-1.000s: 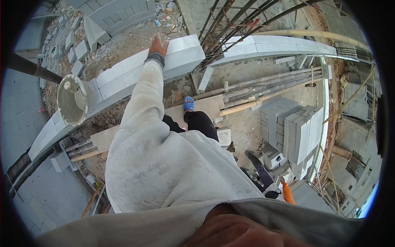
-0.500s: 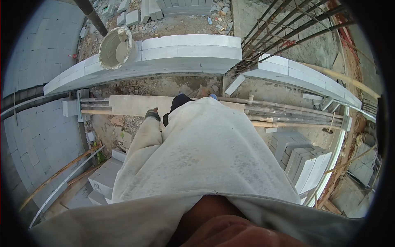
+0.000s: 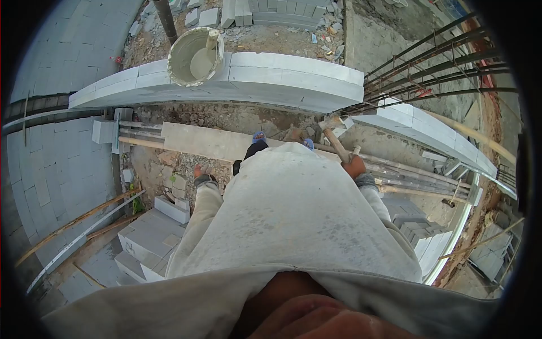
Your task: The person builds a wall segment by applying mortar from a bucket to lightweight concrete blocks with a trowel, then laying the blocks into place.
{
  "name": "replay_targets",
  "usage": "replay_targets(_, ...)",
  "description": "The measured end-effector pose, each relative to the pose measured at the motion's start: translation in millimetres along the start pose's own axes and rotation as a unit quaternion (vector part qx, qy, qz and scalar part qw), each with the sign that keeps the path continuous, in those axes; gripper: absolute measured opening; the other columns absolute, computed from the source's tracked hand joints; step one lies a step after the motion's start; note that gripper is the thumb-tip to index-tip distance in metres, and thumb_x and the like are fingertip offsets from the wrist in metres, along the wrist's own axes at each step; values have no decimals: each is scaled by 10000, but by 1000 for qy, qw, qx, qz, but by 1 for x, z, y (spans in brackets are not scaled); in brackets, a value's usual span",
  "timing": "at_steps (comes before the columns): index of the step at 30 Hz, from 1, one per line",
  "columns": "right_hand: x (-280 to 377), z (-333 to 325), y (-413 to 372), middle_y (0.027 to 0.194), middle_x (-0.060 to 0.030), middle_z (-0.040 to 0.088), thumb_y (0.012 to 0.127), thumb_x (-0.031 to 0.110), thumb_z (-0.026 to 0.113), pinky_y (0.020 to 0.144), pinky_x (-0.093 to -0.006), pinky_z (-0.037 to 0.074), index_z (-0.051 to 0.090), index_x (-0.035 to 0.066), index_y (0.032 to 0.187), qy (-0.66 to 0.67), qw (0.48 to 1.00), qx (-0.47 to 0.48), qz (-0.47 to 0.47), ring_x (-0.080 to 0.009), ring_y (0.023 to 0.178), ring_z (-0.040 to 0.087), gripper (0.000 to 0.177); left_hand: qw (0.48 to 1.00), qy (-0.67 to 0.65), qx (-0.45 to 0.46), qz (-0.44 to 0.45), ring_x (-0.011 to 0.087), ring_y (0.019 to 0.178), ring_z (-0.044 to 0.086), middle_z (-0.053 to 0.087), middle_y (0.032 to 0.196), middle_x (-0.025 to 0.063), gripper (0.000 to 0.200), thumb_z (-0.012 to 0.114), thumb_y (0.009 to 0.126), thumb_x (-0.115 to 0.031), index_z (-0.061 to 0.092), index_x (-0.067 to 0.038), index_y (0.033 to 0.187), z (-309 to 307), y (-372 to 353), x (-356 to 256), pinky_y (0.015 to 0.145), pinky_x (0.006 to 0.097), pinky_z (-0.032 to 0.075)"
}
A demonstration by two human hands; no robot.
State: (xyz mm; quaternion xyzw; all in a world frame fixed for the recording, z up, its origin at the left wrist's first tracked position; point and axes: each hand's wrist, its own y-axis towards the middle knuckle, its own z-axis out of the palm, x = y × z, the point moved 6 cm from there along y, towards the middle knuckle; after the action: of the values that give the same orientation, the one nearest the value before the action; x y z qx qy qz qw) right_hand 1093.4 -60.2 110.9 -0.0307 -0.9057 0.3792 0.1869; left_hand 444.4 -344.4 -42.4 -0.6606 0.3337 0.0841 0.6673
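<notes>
Hanging left of centre, the left hand (image 3: 202, 175) has its fingers loosely parted above the rubble (image 3: 221, 170). Right of centre, the right hand (image 3: 354, 166) grips the wooden-handled tool (image 3: 337, 144), its shaft pale brown and worn, its greyish head angled up and left.

At upper left of centre a mortar-crusted bucket (image 3: 182, 52) sits on the curved block wall (image 3: 282, 79). Below that, a flat board (image 3: 204, 141) leaves some open room between the left hand and the wall; to the right, the tool's head comes near the wall's end and the rebar (image 3: 437, 70).

Half a second ago the left hand was up by the board's edge; now it's lower, and the right hand and tool have come into view.
</notes>
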Motion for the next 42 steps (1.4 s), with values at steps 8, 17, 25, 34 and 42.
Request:
replay_targets(8,154,-112,102,984,-245,663,715,422,709,847,-441,499,645,22,1092,-171,972,-130,-91,-378,939,643,552,956,34,279,85,319,1342,374,350,1492,125,859,561,785,-332,140,-154,1512,249,-69,-182,1017,568,320)
replay_targets(17,196,-156,201,1094,-161,651,778,184,656,927,-429,465,576,129,1213,-336,909,-235,-82,-281,1036,628,446,938,-18,342,46,328,1340,370,440,1426,93,481,621,771,-277,485,-143,1212,294,-55,-205,1039,586,292)
replay_targets(25,225,58,56,1195,-220,584,764,353,695,937,-458,461,550,49,1260,-95,988,-91,-85,-372,1117,560,600,920,-154,360,27,362,1257,457,517,1293,108,399,618,748,-226,534,-81,1110,313,-63,-209,1037,595,299)
replay_targets(34,101,140,-69,972,-208,687,714,261,765,788,-403,531,648,4,1116,139,978,-134,77,-335,872,676,491,901,-238,357,68,423,1164,498,514,1219,165,543,587,702,-30,450,-29,1228,320,-44,-218,969,668,382)
replay_targets(42,162,71,-51,1035,-215,666,792,173,683,832,-403,513,595,15,1195,141,964,-218,-48,-365,952,643,441,918,-121,320,201,316,972,591,551,1154,122,651,528,698,54,400,-101,1317,321,-57,-255,839,602,508)
